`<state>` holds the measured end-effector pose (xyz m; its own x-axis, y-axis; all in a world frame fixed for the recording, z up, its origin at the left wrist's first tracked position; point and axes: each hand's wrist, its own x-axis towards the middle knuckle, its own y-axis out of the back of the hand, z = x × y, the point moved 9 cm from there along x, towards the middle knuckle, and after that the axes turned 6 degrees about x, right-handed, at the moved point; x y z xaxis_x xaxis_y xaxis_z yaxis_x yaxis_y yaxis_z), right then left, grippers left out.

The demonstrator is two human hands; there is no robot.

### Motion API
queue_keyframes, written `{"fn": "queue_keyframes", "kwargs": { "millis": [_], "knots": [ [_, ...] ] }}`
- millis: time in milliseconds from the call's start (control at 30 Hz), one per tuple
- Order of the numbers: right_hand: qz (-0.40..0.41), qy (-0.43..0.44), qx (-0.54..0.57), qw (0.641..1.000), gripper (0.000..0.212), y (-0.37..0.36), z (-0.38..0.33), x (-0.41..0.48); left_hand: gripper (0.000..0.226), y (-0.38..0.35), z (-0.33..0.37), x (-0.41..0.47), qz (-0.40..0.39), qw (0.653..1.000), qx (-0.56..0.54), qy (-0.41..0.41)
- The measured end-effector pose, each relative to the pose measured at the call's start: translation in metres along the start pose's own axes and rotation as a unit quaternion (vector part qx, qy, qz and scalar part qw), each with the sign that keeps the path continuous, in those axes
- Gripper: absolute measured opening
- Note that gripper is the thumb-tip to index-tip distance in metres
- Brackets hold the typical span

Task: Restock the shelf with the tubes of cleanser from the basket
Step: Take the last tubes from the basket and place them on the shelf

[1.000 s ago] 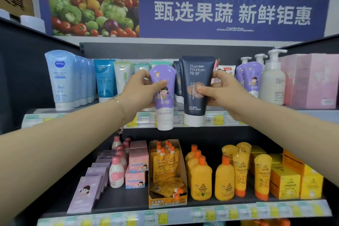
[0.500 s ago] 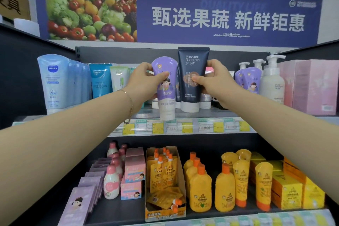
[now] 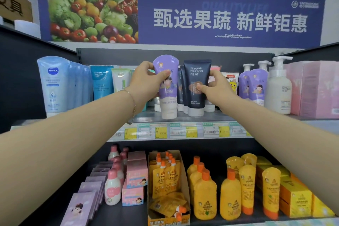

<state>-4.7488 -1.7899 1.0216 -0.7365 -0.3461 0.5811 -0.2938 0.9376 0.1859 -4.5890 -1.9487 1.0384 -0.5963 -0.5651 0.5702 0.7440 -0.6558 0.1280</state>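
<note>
My left hand (image 3: 146,82) grips a purple tube (image 3: 167,88) with a white cap, held upright, cap down, at the front of the upper shelf (image 3: 183,118). My right hand (image 3: 214,86) holds a dark navy Pure Fountain tube (image 3: 196,86), which stands cap down on the same shelf, right beside the purple one. More navy tubes stand in a row just behind it. The basket is out of view.
Blue Nivea tubes (image 3: 53,84) and teal tubes (image 3: 100,80) line the shelf's left; pump bottles (image 3: 278,86) and pink boxes (image 3: 315,88) fill its right. The lower shelf holds yellow bottles (image 3: 205,196), pouches and pink boxes. Price tags (image 3: 183,131) run along the shelf edge.
Both hands have moved the two tubes forward and onto the upper shelf; the navy tube now stands on the shelf in front of its row.
</note>
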Motion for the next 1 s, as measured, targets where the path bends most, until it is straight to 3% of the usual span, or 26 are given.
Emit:
{"fn": "queue_keyframes", "kwargs": {
  "millis": [400, 533, 667, 800, 1000],
  "knots": [
    [-0.001, -0.037, -0.045, 0.998, 0.045, -0.005, 0.022, 0.009, 0.024, -0.001, -0.001, 0.003, -0.003, 1.0, 0.004, -0.005],
    [0.03, -0.047, -0.14, 0.989, 0.051, 0.008, 0.017, -0.003, 0.023, -0.005, 0.001, 0.004, -0.006, 1.0, 0.014, -0.008],
    [0.034, 0.009, -0.283, 0.959, 0.026, 0.014, 0.0, -0.02, 0.023, -0.012, 0.004, 0.002, -0.014, 1.0, 0.017, -0.007],
    [-0.011, 0.105, -0.392, 0.914, 0.013, 0.006, -0.029, -0.035, 0.023, -0.021, 0.01, -0.001, -0.027, 0.999, 0.012, -0.014],
    [-0.145, 0.137, -0.313, 0.929, 0.013, -0.012, -0.052, -0.058, 0.024, -0.038, 0.014, -0.007, -0.061, 0.998, -0.004, -0.01]
  ]
}}
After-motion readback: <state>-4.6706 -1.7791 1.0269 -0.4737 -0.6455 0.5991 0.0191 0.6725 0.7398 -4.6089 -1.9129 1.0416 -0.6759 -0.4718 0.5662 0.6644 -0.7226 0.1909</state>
